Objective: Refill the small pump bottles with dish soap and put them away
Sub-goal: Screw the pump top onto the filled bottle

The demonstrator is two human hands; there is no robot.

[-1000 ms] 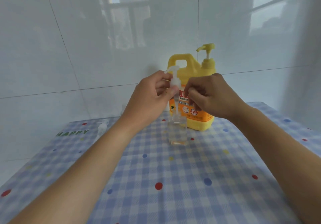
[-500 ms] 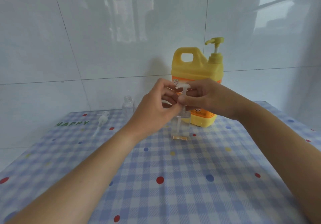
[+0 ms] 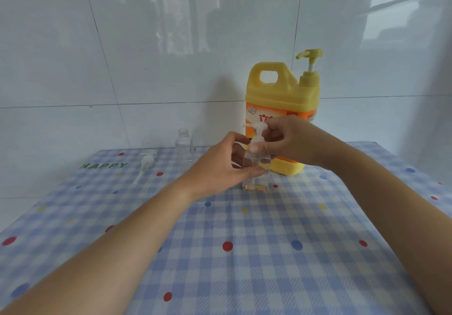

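A small clear square bottle (image 3: pixel 257 180) stands upright on the checked tablecloth, with a thin layer of amber soap at its bottom. My left hand (image 3: pixel 220 168) grips its body from the left. My right hand (image 3: pixel 291 141) pinches the white pump head (image 3: pixel 256 133) that sits on the bottle's neck. Right behind them stands the big yellow dish soap jug (image 3: pixel 281 89) with its own pump. A second small clear bottle (image 3: pixel 184 144) stands uncapped at the back left, and its white pump (image 3: pixel 146 163) lies flat beside it.
The table (image 3: pixel 269 253) has a blue checked cloth with coloured dots and the word HAPPY at the back left. A white tiled wall rises right behind the table. The table's edges run along the left and right sides.
The pump head has come down into the small bottle's neck. My left hand has dropped from the pump to the bottle's body; my right hand stays on the pump.
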